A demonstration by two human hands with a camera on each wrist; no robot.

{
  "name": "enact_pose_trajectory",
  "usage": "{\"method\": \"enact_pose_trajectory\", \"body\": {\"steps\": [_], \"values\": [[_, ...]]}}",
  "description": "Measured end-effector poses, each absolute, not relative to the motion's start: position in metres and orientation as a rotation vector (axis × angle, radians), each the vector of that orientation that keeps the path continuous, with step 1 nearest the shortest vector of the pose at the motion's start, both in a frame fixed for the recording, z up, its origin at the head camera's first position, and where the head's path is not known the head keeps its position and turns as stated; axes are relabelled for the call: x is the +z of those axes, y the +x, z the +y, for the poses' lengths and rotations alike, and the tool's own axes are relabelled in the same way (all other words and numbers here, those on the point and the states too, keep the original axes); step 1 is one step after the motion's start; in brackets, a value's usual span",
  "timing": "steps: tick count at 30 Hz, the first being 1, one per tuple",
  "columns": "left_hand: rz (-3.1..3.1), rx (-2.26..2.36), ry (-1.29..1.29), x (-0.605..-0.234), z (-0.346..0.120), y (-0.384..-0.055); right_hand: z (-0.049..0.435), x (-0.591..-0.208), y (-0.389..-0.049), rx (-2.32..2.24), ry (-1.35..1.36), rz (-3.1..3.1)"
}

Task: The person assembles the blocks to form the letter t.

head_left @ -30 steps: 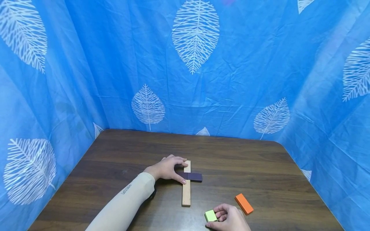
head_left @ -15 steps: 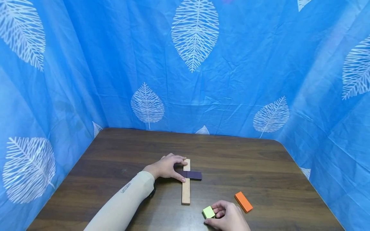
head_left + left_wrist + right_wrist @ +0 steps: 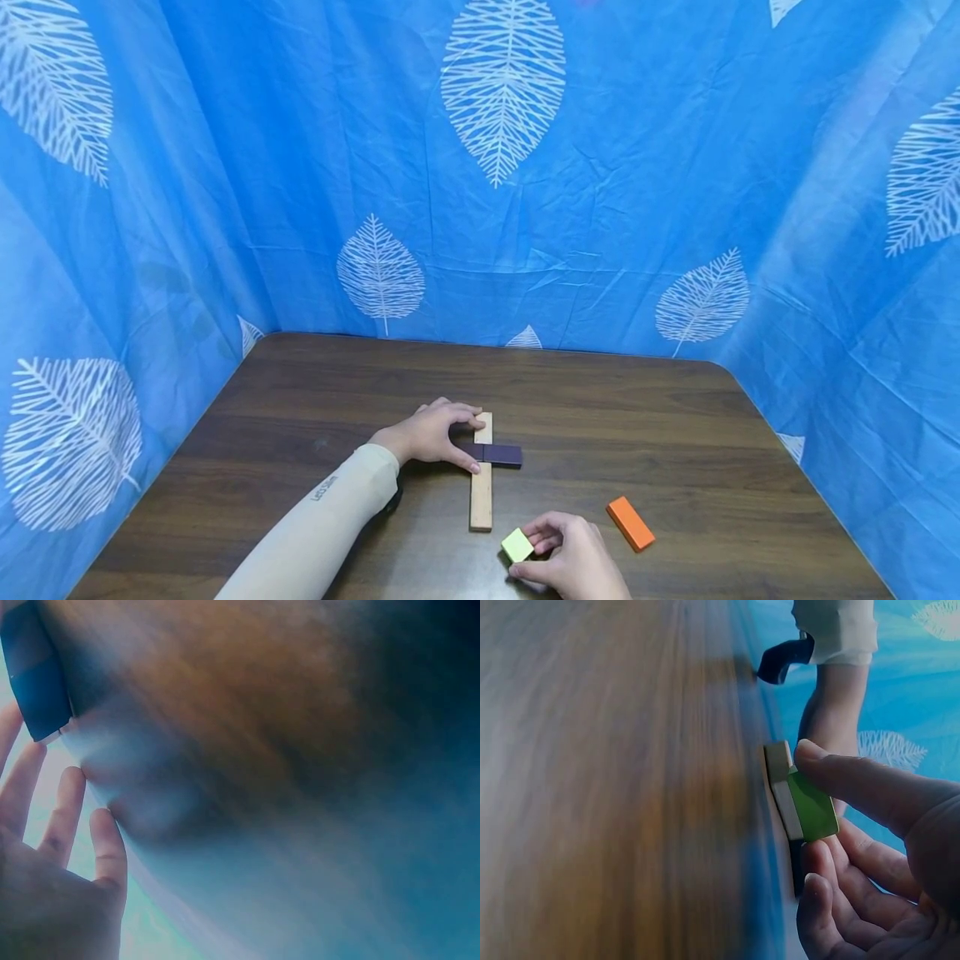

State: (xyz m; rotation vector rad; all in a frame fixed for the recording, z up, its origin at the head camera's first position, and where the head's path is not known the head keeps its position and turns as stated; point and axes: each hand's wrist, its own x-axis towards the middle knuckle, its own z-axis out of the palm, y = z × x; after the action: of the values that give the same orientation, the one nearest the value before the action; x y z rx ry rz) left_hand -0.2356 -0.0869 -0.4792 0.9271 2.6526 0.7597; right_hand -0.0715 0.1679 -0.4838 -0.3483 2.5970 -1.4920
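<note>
In the head view, my right hand (image 3: 576, 554) pinches a yellow-green cube block (image 3: 517, 546) between thumb and fingers, low over the table. The cube's green side faces the right wrist view. Left of it, several flat blocks lie in a cross. The near wooden block (image 3: 481, 498) and the far wooden block (image 3: 483, 427) run lengthwise, with a dark purple block (image 3: 504, 456) pointing right between them. A second dark piece on the left is partly hidden by my left hand (image 3: 429, 433). That hand's thumb touches the near wooden block and its forefinger the far one.
An orange block (image 3: 631, 524) lies on the brown table (image 3: 637, 417), to the right of my right hand. A blue curtain (image 3: 600, 208) with white leaf prints stands behind the table and at both sides.
My right hand has moved left with the yellow-green cube, nearer to the near wooden block. My left hand has stayed at the cross of blocks.
</note>
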Motion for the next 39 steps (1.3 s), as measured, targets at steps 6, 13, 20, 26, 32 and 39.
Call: {"method": "enact_pose_trajectory", "body": {"steps": [6,13,20,26,32,39], "values": [[2.656,0.75,0.923,-0.48,-0.086,-0.237,0.155,-0.486,-0.074,-1.51,-0.381,2.542],[2.655,0.753,0.917,-0.481,-0.086,-0.237,0.143,-0.489,-0.075,-1.517,-0.384,2.496],[2.662,0.742,0.908,-0.483,-0.086,-0.238,0.136,-0.488,-0.075,-1.535,-0.39,2.481],[2.662,0.746,0.912,-0.482,-0.086,-0.238,0.133,-0.489,-0.077,-1.504,-0.368,2.493],[2.658,0.741,0.915,-0.482,-0.086,-0.237,0.13,-0.49,-0.077,-1.525,-0.408,2.537],[2.665,0.728,0.913,-0.483,-0.086,-0.237,0.128,-0.491,-0.077,-1.514,-0.399,2.573]]}}
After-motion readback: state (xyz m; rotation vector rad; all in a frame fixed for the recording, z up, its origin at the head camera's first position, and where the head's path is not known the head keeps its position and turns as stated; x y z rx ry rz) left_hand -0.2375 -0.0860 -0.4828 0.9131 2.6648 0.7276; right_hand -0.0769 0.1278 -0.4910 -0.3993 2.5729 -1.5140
